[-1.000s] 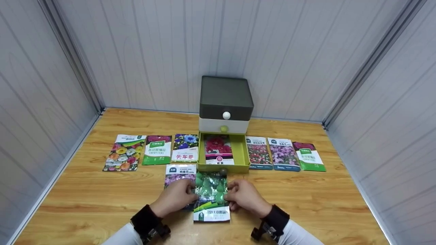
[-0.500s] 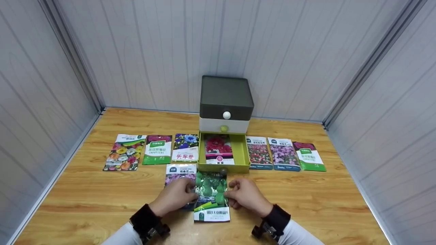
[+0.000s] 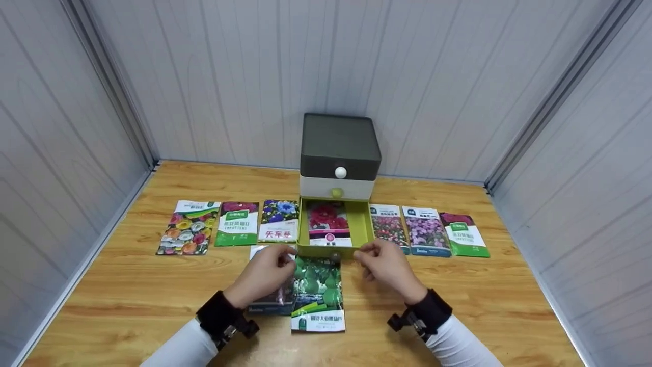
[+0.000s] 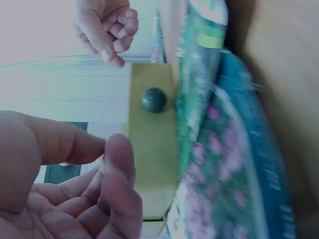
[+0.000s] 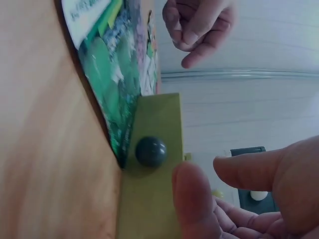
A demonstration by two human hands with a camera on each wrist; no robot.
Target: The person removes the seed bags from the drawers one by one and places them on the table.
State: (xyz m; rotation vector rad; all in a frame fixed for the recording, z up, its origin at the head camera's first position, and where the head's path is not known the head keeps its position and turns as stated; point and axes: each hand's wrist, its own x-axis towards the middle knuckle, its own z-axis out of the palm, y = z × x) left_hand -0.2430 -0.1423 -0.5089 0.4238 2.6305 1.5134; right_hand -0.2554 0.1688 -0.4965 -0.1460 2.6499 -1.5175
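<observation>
My left hand point(image 3: 264, 275), its fingers loosely bent, hovers over a purple-flower seed packet point(image 3: 271, 308) near the front left corner of a pulled-out yellow-green drawer point(image 3: 313, 251). At the front right corner, my right hand point(image 3: 391, 267) has its fingertips close to the drawer's rim. Neither hand holds anything. A green seed packet point(image 3: 318, 293) lies just in front of the drawer, overlapping the purple one. Inside the drawer is a pink-red flower packet point(image 3: 328, 224). The dark round knob point(image 5: 151, 152) on the drawer front shows between the hands in both wrist views.
The drawer belongs to a small stacked cabinet point(image 3: 341, 137) against the back wall; its upper two drawers are closed. Three seed packets, including a blue-flower one point(image 3: 278, 219), lie left of it. Three more, one with lilac flowers point(image 3: 427, 229), lie on the right.
Both hands have let go of the green packet's sides and moved up toward the drawer's front corners. The green packet stays lying before the drawer.
</observation>
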